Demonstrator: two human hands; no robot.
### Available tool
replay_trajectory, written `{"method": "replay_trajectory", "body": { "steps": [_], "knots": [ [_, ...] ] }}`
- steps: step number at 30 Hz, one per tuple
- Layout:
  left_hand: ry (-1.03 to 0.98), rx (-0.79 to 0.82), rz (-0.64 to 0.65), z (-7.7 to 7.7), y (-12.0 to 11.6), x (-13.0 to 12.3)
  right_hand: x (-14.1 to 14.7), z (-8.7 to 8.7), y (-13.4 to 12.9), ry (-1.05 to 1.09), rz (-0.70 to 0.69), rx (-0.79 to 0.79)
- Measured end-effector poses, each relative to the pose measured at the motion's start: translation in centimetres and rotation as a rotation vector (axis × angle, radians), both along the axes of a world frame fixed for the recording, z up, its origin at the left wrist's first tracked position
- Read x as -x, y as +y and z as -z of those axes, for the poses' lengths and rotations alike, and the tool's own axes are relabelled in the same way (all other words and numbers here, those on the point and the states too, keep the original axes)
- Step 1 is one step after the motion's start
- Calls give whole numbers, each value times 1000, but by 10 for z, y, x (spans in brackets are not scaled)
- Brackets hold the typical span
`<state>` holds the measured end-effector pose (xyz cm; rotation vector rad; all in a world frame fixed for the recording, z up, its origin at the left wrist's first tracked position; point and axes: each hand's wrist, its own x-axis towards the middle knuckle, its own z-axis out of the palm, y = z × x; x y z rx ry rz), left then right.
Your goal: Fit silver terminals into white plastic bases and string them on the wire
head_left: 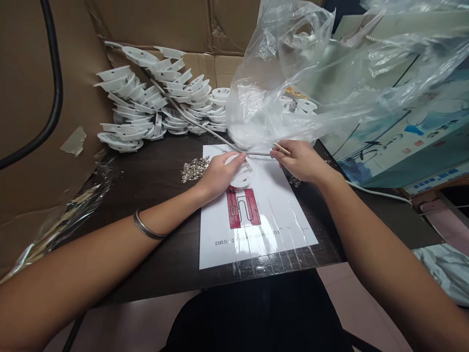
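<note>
My left hand [219,175] grips a round white plastic disc [242,177] at its upper left, thumb on top. The disc is over a white printed sheet [216,254] under clear film, just above a red printed block [244,209]. To the right, my right hand [301,157] is closed around a thin wooden stick [282,148]. A grey cable [205,128] runs down behind the disc towards the right fingertips; whether they touch it I cannot tell. Beside my left hand lies a heap of small metal pieces [194,169]. More metal pieces [295,181] lie partly hidden under my right hand.
Piles of white plastic discs [146,98] stand at the back left against cardboard [176,24]. A clear plastic bag [271,93] rises behind my hands. Thin wooden sticks in clear wrap [69,215] lie at the left. A painted box [414,122] stands at the right.
</note>
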<state>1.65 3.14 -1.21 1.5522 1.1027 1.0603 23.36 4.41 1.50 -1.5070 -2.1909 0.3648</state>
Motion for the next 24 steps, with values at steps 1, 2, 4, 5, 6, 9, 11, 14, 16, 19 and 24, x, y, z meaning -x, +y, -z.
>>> {"method": "replay_trajectory", "body": {
  "steps": [1, 2, 4, 5, 6, 9, 11, 14, 16, 19, 24],
  "knots": [
    [0, -1, 2, 0, 0, 0, 3, 2, -1, 53, -58, -27],
    [-2, -2, 4, 0, 0, 0, 5, 4, -1, 98, -118, -55],
    [-8, -4, 6, 0, 0, 0, 11, 7, -3, 163, -208, -93],
    [-11, -5, 4, 0, -1, 0, 13, 8, -4, 188, -228, -99],
    [-14, -5, 2, 0, -1, 0, 16, 9, -5, 218, -236, -97],
    [-21, 1, -4, -1, -2, -1, 21, 10, -8, 349, -231, -70],
    [-24, 4, -4, -1, -1, 0, 24, 10, -9, 414, -227, -70],
    [-22, 6, -10, -1, -1, 0, 27, 11, -9, 407, -223, -73],
    [-15, 8, -16, 0, 0, 0, 29, 13, -8, 393, -249, -82],
    [-4, 3, -19, 1, 1, 0, 31, 17, -6, 401, -306, -123],
    [15, -11, -25, 0, 1, 0, 32, 16, -7, 392, -330, -176]
  ]
}}
